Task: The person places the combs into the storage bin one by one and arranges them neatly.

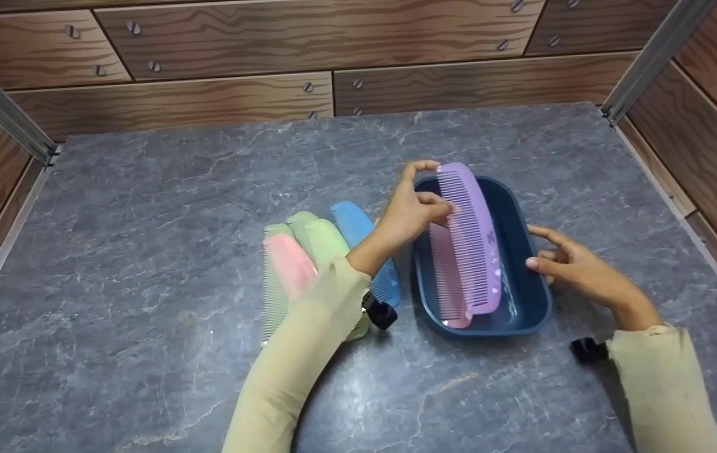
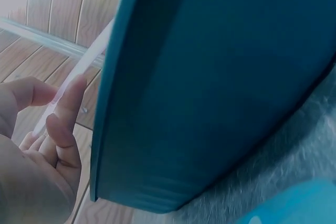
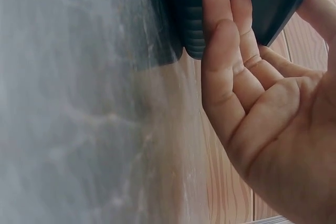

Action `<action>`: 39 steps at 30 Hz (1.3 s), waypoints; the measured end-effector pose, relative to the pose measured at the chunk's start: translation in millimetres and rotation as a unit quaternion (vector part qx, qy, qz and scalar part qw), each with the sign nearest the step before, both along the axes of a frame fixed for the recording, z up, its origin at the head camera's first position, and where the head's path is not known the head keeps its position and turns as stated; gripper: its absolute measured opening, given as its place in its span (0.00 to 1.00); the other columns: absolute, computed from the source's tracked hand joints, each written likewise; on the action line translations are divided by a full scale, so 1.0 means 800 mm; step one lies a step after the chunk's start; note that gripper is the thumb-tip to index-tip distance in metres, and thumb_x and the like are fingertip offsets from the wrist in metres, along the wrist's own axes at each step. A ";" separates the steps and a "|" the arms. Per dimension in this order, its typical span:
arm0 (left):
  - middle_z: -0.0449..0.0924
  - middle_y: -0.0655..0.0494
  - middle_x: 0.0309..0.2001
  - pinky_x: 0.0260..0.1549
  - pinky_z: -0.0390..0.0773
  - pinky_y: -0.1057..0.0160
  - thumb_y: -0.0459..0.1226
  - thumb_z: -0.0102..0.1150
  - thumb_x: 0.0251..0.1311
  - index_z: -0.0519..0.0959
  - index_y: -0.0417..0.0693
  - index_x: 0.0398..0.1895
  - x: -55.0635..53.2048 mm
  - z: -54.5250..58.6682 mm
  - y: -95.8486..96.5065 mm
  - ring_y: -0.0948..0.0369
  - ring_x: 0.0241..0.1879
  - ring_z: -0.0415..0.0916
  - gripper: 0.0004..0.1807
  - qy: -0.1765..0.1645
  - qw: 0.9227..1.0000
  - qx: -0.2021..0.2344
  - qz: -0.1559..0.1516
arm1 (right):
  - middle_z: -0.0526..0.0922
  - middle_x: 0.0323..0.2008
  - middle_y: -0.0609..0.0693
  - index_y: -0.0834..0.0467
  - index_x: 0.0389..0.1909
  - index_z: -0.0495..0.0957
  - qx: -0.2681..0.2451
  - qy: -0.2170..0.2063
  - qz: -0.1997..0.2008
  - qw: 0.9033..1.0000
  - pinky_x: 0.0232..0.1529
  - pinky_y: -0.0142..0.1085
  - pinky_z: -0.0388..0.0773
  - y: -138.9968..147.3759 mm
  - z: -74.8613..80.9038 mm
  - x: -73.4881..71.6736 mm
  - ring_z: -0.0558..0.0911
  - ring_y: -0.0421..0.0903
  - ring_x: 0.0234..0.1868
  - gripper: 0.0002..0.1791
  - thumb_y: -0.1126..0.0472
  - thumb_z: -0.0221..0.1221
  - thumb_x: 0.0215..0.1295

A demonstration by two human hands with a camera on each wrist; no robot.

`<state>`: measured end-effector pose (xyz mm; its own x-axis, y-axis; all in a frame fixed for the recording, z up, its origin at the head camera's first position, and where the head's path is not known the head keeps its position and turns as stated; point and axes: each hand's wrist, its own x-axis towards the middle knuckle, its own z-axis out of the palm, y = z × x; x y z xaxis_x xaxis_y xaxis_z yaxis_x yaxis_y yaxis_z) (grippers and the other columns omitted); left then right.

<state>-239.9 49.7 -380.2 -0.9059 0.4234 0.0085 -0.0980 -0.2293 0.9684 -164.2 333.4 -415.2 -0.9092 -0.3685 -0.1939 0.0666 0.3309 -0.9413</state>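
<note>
My left hand [image 1: 410, 211] pinches a purple comb [image 1: 481, 251] between thumb and fingers, above a dark blue plastic bin [image 1: 420, 296]. Beneath it, a pink comb [image 1: 448, 277] lies in the bin along the left side. In the left wrist view the held comb [image 2: 79, 72] appears edge-on beyond the bin's rim. My right hand [image 1: 575, 267] touches the bin's right side with loosely bent fingers. The right wrist view has its fingertips [image 3: 216, 3] against the bin's outer wall.
Left of the bin lie several combs on the grey marbled table [image 1: 144, 251]: green [image 1: 324, 239], pink [image 1: 289, 261] and blue [image 1: 352, 220]. My left forearm partly covers them. Wood-patterned panels [image 1: 308, 31] and metal posts [image 1: 654, 63] enclose the table.
</note>
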 end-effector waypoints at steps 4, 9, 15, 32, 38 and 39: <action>0.79 0.54 0.23 0.17 0.70 0.69 0.19 0.53 0.55 0.58 0.47 0.62 0.001 0.000 0.007 0.62 0.19 0.79 0.33 0.012 1.000 -0.028 -0.007 | 0.85 0.41 0.41 0.63 0.72 0.49 0.000 0.004 0.001 1.000 0.34 0.33 0.81 0.000 0.000 0.001 0.82 0.38 0.30 0.32 0.66 0.51 0.71; 0.80 0.51 0.24 0.13 0.62 0.70 0.21 0.55 0.56 0.57 0.48 0.62 0.001 -0.001 0.017 0.62 0.17 0.78 0.33 0.017 0.998 -0.049 -0.021 | 0.84 0.41 0.40 0.62 0.72 0.50 0.007 0.001 -0.002 1.000 0.35 0.33 0.82 0.000 0.001 0.000 0.82 0.37 0.30 0.32 0.65 0.51 0.71; 0.83 0.37 0.34 0.18 0.68 0.64 0.24 0.55 0.61 0.57 0.51 0.64 -0.001 -0.003 0.022 0.60 0.21 0.79 0.32 0.034 0.995 -0.089 -0.038 | 0.84 0.42 0.38 0.64 0.73 0.48 0.016 -0.001 -0.008 1.000 0.37 0.33 0.81 0.000 0.001 0.000 0.83 0.37 0.32 0.34 0.64 0.51 0.72; 0.83 0.38 0.30 0.34 0.83 0.49 0.20 0.56 0.56 0.61 0.50 0.60 0.003 -0.006 0.044 0.60 0.19 0.77 0.31 0.086 0.986 -0.139 -0.025 | 0.83 0.43 0.36 0.65 0.74 0.45 0.043 -0.008 -0.009 0.999 0.39 0.33 0.80 -0.001 0.002 -0.002 0.81 0.36 0.35 0.37 0.62 0.52 0.71; 0.82 0.40 0.29 0.34 0.83 0.52 0.18 0.53 0.53 0.61 0.49 0.59 0.004 -0.011 0.051 0.61 0.20 0.76 0.32 0.078 0.987 -0.141 -0.027 | 0.83 0.41 0.37 0.65 0.74 0.44 0.052 -0.006 -0.009 0.999 0.39 0.32 0.79 -0.001 0.001 -0.001 0.80 0.36 0.34 0.37 0.61 0.52 0.72; 0.81 0.42 0.27 0.33 0.83 0.54 0.17 0.53 0.53 0.61 0.49 0.59 0.004 -0.011 0.051 0.61 0.20 0.76 0.32 0.077 0.986 -0.142 -0.027 | 0.83 0.41 0.37 0.65 0.74 0.44 0.055 -0.005 -0.008 0.998 0.39 0.32 0.79 -0.001 0.002 -0.002 0.80 0.36 0.34 0.37 0.61 0.52 0.72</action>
<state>-236.7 90.4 -389.3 -0.8793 0.4759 0.0184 0.0507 0.0551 0.9972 -165.4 333.0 -413.9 -0.9126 -0.3302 -0.2410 0.0817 0.4302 -0.8990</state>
